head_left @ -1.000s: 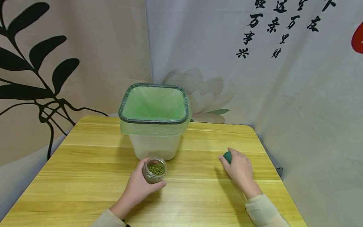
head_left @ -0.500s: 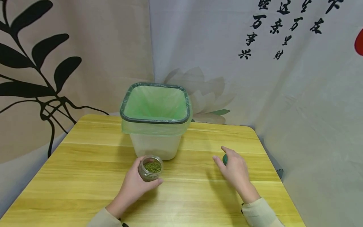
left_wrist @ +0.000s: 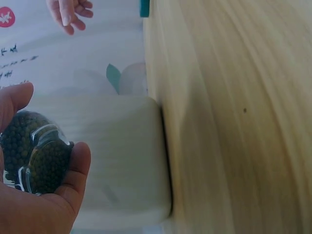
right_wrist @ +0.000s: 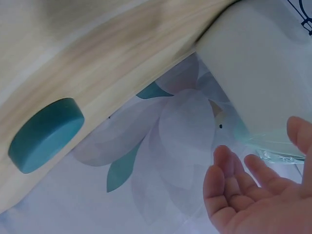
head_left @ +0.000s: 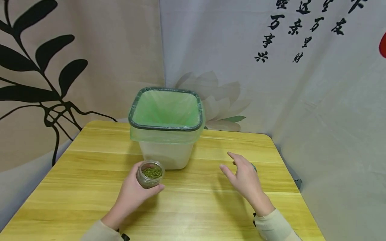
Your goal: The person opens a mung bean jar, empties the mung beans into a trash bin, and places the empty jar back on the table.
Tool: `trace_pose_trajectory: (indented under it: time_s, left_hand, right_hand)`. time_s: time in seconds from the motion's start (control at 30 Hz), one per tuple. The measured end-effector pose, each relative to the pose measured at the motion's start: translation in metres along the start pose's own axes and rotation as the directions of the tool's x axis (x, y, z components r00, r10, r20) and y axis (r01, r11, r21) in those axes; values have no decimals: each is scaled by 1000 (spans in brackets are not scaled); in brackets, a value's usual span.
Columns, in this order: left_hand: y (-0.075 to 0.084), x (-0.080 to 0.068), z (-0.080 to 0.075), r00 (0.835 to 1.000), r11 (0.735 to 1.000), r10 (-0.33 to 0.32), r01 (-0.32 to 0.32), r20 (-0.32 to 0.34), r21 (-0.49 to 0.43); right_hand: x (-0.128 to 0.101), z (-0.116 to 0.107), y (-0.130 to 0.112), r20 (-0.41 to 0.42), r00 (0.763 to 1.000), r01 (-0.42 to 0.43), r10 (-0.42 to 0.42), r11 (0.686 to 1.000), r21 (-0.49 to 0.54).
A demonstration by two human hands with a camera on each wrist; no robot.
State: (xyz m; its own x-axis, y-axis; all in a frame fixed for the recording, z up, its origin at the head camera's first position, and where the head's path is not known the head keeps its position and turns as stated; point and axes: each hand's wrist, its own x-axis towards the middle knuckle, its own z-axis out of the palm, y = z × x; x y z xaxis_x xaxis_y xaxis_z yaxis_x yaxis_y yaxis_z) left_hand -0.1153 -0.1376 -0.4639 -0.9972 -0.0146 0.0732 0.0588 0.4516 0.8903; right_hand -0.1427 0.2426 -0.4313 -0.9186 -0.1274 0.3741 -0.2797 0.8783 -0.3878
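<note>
1. My left hand grips the open jar of mung beans, just before the lined bin.
2. My right hand hovers with slack fingers, holding nothing, above the teal lid lying on the table.

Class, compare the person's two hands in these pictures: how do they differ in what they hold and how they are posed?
The left hand grips an open jar of green beans; the right hand holds nothing. The left hand's fingers curl round the jar; the right hand's are spread, above a teal lid. Both are over the wooden table.
</note>
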Motion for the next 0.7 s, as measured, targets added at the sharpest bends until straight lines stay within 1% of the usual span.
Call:
trace_pose_trajectory:
  time_s: [0.1, 0.23, 0.33, 0.57, 0.7]
  left_hand:
    - [3, 0, -2, 1000, 1000, 5, -5, -4, 7]
    - [7, 0, -4, 1000, 1000, 11, -11, -12, 5]
    - [10, 0, -4, 1000, 1000, 22, -22, -17, 1]
    - [18, -1, -10, 1000, 1000, 24, -24, -15, 1]
    - [21, -2, -13, 1000, 1000, 23, -23, -19, 11]
  right_hand:
    - [2, -1, -1, -14, 999, 36, -35, 999, 6]
    - [5, -2, -3, -52, 995, 91, -91, 996, -3]
    - [6, -5, -4, -76, 990, 118, -118, 993, -5]
    - [6, -11, -8, -93, 987, 135, -131, 990, 31]
    - [6, -13, -11, -98, 985, 145, -141, 989, 29]
